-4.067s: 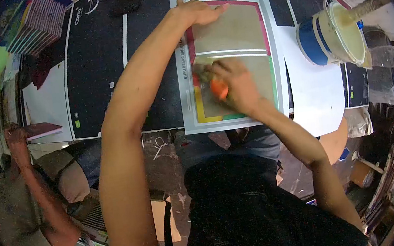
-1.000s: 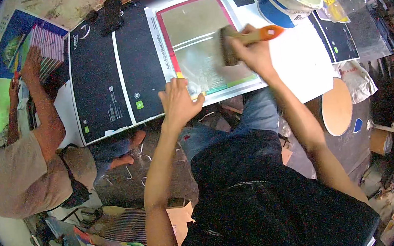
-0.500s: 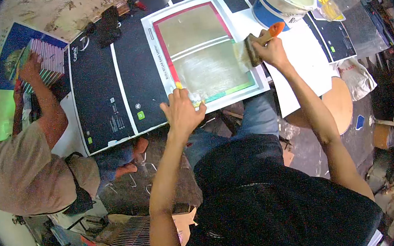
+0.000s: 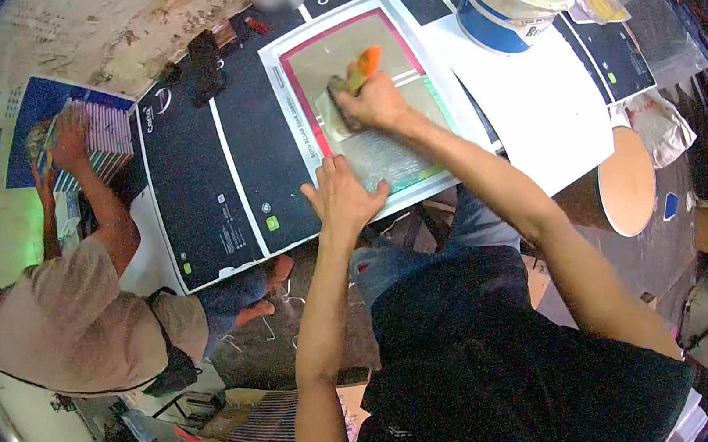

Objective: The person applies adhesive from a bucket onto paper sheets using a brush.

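My right hand (image 4: 377, 103) grips a wide paintbrush (image 4: 367, 62) with an orange-tipped handle. Its bristles rest on the left part of a printed sheet (image 4: 338, 58), which has a white border, a red frame and a grey-beige middle. The lower half of that middle looks wet and shiny. At the sheet's lower left corner, my left hand (image 4: 344, 194) lies with its fingers and thumb spread, pressing the edge. Part of the lower border is hidden under it. The sheet lies on black printed boards (image 4: 193, 166).
A white and blue bucket (image 4: 492, 17) of pale paste stands at the back right, beside blank white paper (image 4: 526, 111). At the left, another person (image 4: 82, 307) handles a stack of booklets (image 4: 106, 132). A round stool (image 4: 629, 178) stands right of the table.
My right hand has carried the brush leftward from the sheet's right edge to its left side. My left hand stays at the lower left corner. The whole view has shifted slightly.
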Action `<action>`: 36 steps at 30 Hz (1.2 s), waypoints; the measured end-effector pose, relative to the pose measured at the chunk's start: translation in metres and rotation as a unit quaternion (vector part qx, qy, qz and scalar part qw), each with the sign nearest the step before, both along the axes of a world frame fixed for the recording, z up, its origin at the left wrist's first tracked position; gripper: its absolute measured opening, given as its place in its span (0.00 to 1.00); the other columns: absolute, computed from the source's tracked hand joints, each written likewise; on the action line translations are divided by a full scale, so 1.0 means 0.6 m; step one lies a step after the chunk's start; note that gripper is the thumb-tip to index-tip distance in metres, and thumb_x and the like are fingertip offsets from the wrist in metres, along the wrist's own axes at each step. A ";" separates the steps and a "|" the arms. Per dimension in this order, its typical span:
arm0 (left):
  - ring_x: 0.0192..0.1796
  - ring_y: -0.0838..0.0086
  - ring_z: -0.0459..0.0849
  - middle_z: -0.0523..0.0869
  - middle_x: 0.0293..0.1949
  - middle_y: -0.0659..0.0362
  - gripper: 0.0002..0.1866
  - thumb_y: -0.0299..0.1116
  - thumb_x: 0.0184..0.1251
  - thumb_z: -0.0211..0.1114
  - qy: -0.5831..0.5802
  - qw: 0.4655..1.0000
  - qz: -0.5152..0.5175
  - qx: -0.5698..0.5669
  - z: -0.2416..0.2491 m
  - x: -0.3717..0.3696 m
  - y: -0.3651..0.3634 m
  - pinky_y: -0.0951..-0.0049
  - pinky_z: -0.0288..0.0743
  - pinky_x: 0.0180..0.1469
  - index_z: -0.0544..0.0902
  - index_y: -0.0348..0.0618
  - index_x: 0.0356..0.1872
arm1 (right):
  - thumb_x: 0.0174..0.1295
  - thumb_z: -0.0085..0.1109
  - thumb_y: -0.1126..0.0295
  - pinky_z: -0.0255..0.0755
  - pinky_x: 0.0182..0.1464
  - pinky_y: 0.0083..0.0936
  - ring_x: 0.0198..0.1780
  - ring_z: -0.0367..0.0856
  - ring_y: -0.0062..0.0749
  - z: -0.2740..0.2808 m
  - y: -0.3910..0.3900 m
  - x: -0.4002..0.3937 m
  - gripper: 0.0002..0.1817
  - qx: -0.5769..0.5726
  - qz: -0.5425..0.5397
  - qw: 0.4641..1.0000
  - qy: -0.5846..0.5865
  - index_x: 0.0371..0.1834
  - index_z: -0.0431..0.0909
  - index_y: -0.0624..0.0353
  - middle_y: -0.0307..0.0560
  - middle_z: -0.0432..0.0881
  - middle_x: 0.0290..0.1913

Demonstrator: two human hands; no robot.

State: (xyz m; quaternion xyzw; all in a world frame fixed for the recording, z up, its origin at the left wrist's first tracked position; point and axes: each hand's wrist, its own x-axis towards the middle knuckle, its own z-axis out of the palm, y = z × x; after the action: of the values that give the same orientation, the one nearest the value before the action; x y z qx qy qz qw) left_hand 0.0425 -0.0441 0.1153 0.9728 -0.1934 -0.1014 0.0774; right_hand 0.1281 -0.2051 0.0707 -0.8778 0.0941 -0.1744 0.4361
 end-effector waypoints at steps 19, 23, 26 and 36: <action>0.57 0.55 0.73 0.74 0.52 0.47 0.37 0.52 0.45 0.69 0.027 1.000 0.013 0.006 0.012 0.000 -0.011 0.44 0.59 0.56 0.72 0.34 0.51 | 0.57 0.54 0.65 0.72 0.51 0.39 0.49 0.79 0.44 0.141 -0.160 -0.037 0.14 -0.230 0.316 0.909 -0.143 0.44 0.82 0.51 0.49 0.81 0.46; 0.57 0.55 0.73 0.74 0.53 0.47 0.36 0.52 0.46 0.69 0.040 0.999 0.015 0.011 0.020 0.000 -0.014 0.43 0.60 0.57 0.72 0.34 0.51 | 0.54 0.53 0.62 0.56 0.66 0.58 0.55 0.76 0.37 0.123 -0.144 -0.061 0.16 -0.313 0.471 0.824 0.022 0.46 0.83 0.41 0.42 0.81 0.47; 0.57 0.57 0.74 0.75 0.52 0.48 0.37 0.54 0.46 0.68 0.046 0.998 0.001 0.032 0.021 0.002 -0.017 0.44 0.63 0.55 0.72 0.35 0.52 | 0.54 0.53 0.61 0.52 0.69 0.61 0.56 0.76 0.39 0.127 -0.204 -0.103 0.14 -0.305 0.461 0.829 0.085 0.41 0.83 0.45 0.45 0.81 0.45; 0.58 0.53 0.69 0.72 0.50 0.44 0.30 0.51 0.49 0.69 0.069 0.984 0.042 -0.157 0.006 0.054 0.035 0.48 0.61 0.55 0.77 0.35 0.46 | 0.56 0.64 0.74 0.66 0.60 0.36 0.50 0.76 0.42 0.174 -0.331 -0.305 0.07 -0.140 0.249 0.951 0.118 0.38 0.82 0.59 0.49 0.80 0.46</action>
State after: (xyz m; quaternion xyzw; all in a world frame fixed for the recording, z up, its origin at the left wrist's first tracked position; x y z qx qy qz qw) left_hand 0.0748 -0.0233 0.1189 0.9465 -0.1601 -0.1328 0.2468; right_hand -0.0548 -0.4034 0.1753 -0.9398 -0.1022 0.0332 0.3243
